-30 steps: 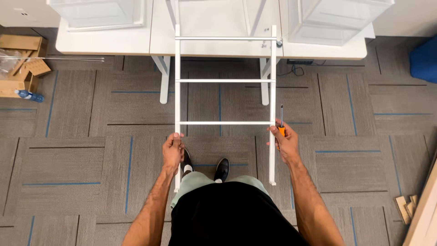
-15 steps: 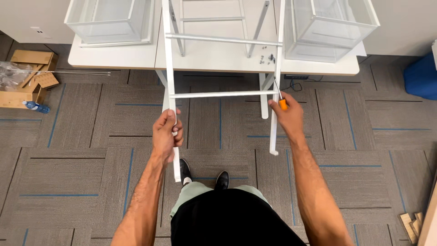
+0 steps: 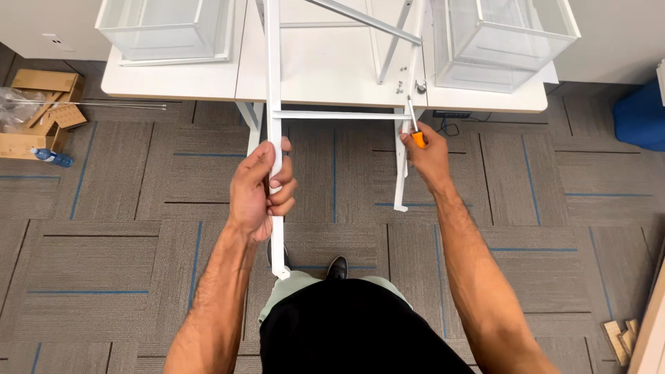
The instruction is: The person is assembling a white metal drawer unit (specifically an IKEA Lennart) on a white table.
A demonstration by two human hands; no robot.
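A white metal frame (image 3: 339, 115) with two long rails and cross rungs is lifted in front of me, its far end over the white table (image 3: 332, 69). My left hand (image 3: 263, 190) is wrapped around the left rail. My right hand (image 3: 426, 152) grips the right rail together with an orange-handled screwdriver (image 3: 415, 131), whose shaft points up along the rail. A few small screws (image 3: 402, 86) lie on the table just beyond that hand.
Two clear wire-mesh baskets (image 3: 166, 31) (image 3: 506, 41) stand on the table at left and right. An opened cardboard box (image 3: 38, 111) and a water bottle (image 3: 52, 158) lie on the carpet at left. A blue bin (image 3: 641, 114) is at right.
I have raised the frame and pushed it forward, so its far end now reaches over the table. Both hands have kept their grip and moved up with it.
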